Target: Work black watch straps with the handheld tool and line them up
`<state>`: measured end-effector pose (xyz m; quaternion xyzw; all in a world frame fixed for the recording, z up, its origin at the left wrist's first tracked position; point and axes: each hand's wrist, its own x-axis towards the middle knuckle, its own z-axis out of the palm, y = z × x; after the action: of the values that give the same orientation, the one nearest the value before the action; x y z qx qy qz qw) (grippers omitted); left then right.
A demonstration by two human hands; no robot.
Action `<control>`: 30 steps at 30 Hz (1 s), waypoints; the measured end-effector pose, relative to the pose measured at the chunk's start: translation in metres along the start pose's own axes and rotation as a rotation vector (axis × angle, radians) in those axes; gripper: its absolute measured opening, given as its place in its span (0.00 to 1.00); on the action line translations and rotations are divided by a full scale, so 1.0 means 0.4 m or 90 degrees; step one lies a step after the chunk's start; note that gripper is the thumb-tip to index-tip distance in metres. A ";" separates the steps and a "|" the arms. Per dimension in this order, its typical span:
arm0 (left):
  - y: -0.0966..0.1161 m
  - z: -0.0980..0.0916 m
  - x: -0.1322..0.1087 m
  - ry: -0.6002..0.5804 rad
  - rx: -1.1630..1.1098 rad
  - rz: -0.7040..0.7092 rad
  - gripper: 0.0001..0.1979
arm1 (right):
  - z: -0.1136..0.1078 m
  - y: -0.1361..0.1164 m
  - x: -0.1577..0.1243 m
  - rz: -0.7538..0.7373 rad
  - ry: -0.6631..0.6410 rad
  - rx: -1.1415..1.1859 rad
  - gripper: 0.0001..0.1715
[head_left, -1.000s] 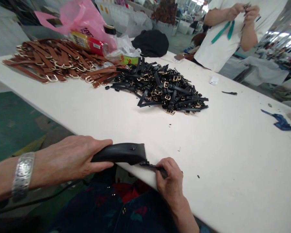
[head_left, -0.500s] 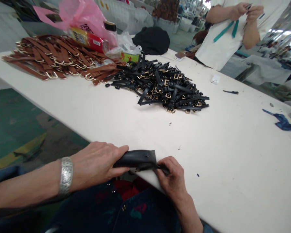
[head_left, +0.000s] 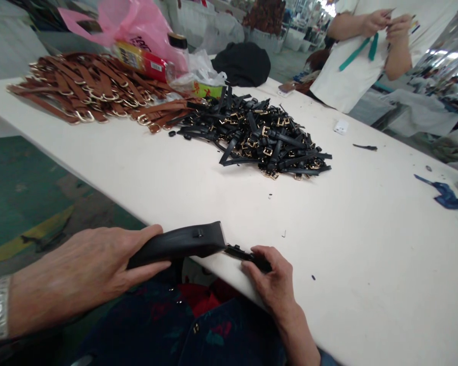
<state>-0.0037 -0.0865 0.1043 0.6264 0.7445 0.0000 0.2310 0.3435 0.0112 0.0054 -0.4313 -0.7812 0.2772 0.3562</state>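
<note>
My left hand (head_left: 87,262) grips a smooth, broad black piece (head_left: 181,240), slightly curved, with a square, pale-edged end and a small dark nub on top; its exact kind is unclear. That square end points at my right hand (head_left: 273,277), which is closed with thumb and fingers on a narrow black strap (head_left: 238,251). Small fittings show along the strap, and part of it is hidden in the fingers. The strap's tip lies right by the end of the broad piece; whether they touch I cannot tell. Both are held over the table's near edge.
Black buckled straps (head_left: 267,137) lie heaped on the white table (head_left: 359,223), with brown buckled straps (head_left: 80,91) farther left. Behind stand a pink bag (head_left: 133,25), a red jar (head_left: 148,61) and a black cloth heap (head_left: 242,63). Across the table a person (head_left: 347,66) handles something small.
My left hand has drawn back left with the broad black piece, tilting its square end upward. More of the narrow strap now shows; my right hand has stayed nearly in place.
</note>
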 end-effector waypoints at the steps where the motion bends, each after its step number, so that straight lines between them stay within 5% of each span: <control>1: 0.009 -0.002 0.003 -0.004 0.009 0.005 0.23 | 0.003 0.004 0.005 0.010 -0.002 -0.002 0.08; 10: 0.135 -0.005 0.086 -0.076 0.090 0.045 0.24 | -0.007 0.009 0.027 -0.021 -0.023 -0.052 0.10; 30: 0.094 0.054 0.107 -0.028 -0.034 0.055 0.21 | 0.043 -0.010 0.049 -0.049 -0.137 -0.226 0.05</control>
<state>0.0343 -0.0448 0.0813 0.6517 0.7110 0.0160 0.2636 0.3204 0.0242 0.0043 -0.4247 -0.8674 0.1661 0.1994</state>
